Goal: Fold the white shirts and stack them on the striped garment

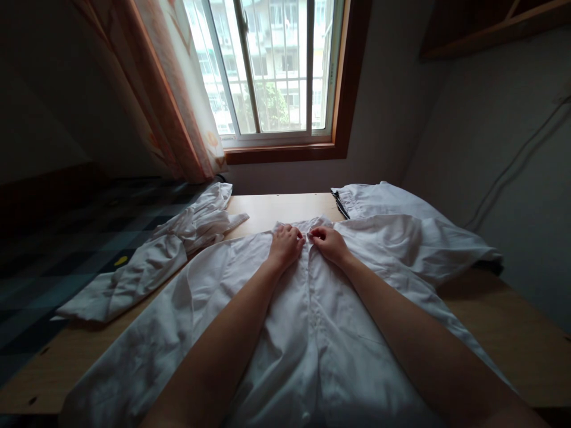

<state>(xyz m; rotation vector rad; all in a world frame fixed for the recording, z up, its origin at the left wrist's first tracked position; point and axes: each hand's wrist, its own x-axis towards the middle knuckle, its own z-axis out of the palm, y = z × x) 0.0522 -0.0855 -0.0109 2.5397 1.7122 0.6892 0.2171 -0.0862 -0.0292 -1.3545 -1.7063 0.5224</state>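
Note:
A white button-up shirt [357, 333] lies spread out, front side up, with its collar [307, 224] at the far end and its button strip running down the middle toward me. At the collar, my left hand [286, 245] pinches the left side of the front opening. My right hand [329, 242] grips the edge just across from it, fingertips close to those of the left. A narrow gap shows between the two hands. Any button under the fingers is too small to make out.
The shirt rests on a light wooden table [276, 205]. A crumpled white garment [178, 244] lies along the left edge, partly over a dark checked cloth [40, 285]. Folded white fabric with dark trim [388, 199] sits at the back right. Beyond are a window [276, 71] and a curtain [173, 89].

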